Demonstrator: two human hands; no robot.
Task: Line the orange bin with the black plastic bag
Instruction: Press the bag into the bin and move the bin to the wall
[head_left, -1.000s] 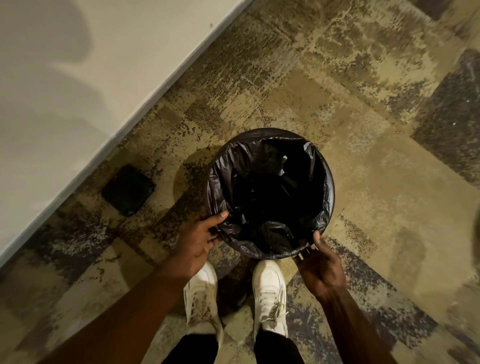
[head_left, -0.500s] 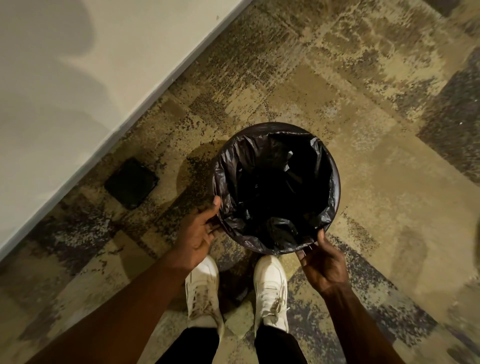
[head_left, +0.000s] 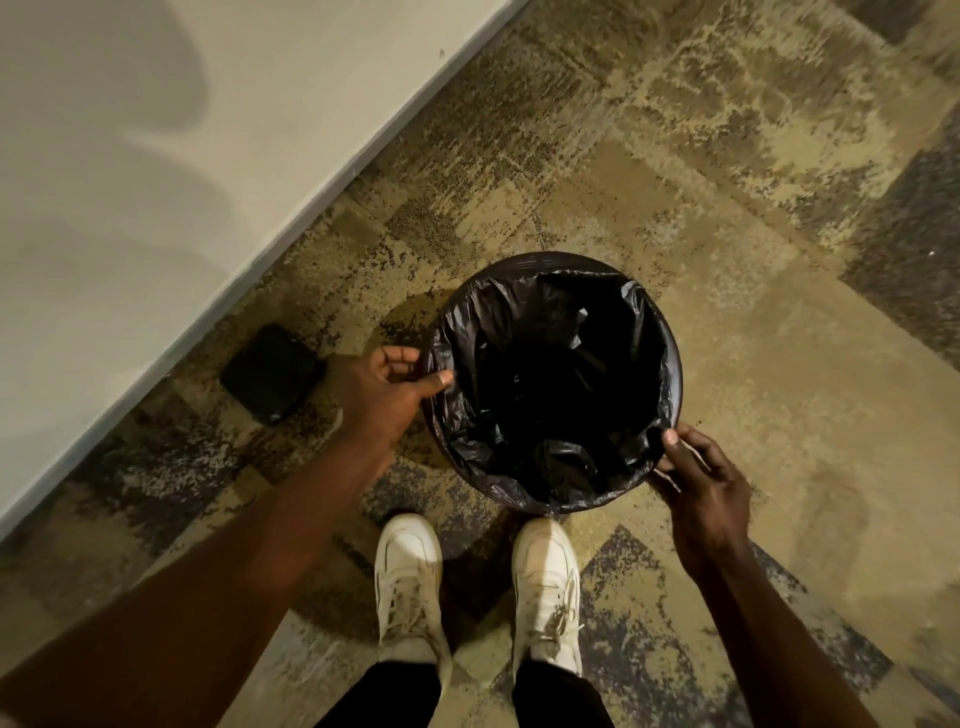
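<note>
A round bin stands on the carpet just ahead of my feet, with its orange wall hidden under a glossy black plastic bag (head_left: 498, 332). The bag hangs open inside the bin and is folded out over the rim all around. My left hand (head_left: 387, 395) pinches the bag's edge at the left rim, thumb on top and fingers outside. My right hand (head_left: 701, 478) grips the bag's edge at the near right rim, thumb on the fold.
A pale wall with a baseboard (head_left: 332, 171) runs diagonally across the upper left. A small black square object (head_left: 272, 371) lies on the carpet left of the bin. My two white shoes (head_left: 410, 577) stand just below the bin. Patterned carpet (head_left: 779, 364) stretches to the right.
My left hand moved up along the left rim from the near-left side. My right hand shifted out to the right along the rim. The bag's fold now sits lower over the rim.
</note>
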